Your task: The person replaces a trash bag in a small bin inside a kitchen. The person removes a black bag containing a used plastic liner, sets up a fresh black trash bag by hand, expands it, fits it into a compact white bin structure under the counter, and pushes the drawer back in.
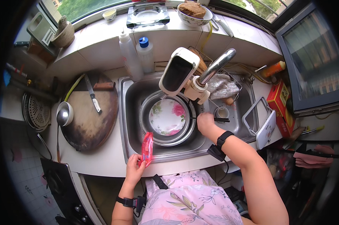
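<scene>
My left hand (pixel 135 168) pinches the lower end of a red plastic packet (pixel 147 149) over the front rim of the stainless steel sink (pixel 163 159). My right hand (pixel 206 123) is closed around dark chopsticks (pixel 223 120), which point sideways over the divider between the two basins. Just left of that hand, metal bowls (pixel 143 123) stand nested in the big basin, with a floral plate or bowl (pixel 167 116) inside them. A small cup (pixel 223 113) sits in the right basin, close to the chopsticks. Above the bowls hangs a chrome faucet (pixel 217 66) with a white device (pixel 179 71) fitted to it.
At left lies a round chopping board (pixel 87 126) bearing a knife (pixel 92 94) and a cleaver; a ladle (pixel 63 117) rests in a bowl beside it. Bottles (pixel 129 56) stand behind the sink. A wire basket (pixel 237 85), white folding rack (pixel 266 129) and red box (pixel 280 108) are at right.
</scene>
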The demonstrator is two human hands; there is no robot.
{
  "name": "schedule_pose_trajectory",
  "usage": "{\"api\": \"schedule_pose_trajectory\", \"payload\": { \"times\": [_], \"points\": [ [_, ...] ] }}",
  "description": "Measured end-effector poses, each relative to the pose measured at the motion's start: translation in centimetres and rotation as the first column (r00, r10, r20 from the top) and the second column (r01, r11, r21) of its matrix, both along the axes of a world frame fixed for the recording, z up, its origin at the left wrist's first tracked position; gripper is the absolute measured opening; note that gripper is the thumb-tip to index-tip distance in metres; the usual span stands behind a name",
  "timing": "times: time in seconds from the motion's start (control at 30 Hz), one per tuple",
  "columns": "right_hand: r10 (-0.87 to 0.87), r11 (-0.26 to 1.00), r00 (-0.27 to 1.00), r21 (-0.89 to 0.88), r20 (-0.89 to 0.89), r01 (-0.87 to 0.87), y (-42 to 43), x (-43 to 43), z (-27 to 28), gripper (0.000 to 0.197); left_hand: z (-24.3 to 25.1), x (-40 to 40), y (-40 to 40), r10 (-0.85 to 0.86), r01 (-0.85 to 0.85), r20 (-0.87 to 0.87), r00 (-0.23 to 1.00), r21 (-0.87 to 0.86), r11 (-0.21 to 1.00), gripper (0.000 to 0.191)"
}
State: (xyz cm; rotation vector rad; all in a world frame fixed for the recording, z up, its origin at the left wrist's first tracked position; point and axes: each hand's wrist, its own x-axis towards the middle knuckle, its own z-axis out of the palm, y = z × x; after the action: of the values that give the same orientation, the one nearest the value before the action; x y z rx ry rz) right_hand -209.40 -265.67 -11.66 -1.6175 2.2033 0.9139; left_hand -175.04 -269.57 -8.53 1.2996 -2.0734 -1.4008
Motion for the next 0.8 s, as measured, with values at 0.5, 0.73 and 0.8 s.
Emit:
{"api": "schedule_pose_trajectory", "payload": {
  "times": [0.5, 0.73, 0.8],
  "points": [
    [0.517, 0.818, 0.831, -0.166, -0.207, -0.55, -4.0, -0.9, -6.5, 0.022, 2.7, 4.0, 1.4, -0.024, 0.03, 0.043, 0.999, -0.163, 0.986, 0.014],
    [0.294, 0.713, 0.941, -0.694, 0.169, -0.098, -2.4, 2.5, -4.4, 0.031, 5.0, 1.8, -0.6, -0.321, 0.326, 0.07, 0.944, -0.318, 0.89, 0.017],
    [0.066, 0.824, 0.788, -0.479, 0.612, 0.303, -0.8, 4.9, -1.4, 0.03, 5.6, 0.0, -1.1, -0.41, 0.399, 0.033, 0.911, -0.319, 0.86, 0.017]
  ]
}}
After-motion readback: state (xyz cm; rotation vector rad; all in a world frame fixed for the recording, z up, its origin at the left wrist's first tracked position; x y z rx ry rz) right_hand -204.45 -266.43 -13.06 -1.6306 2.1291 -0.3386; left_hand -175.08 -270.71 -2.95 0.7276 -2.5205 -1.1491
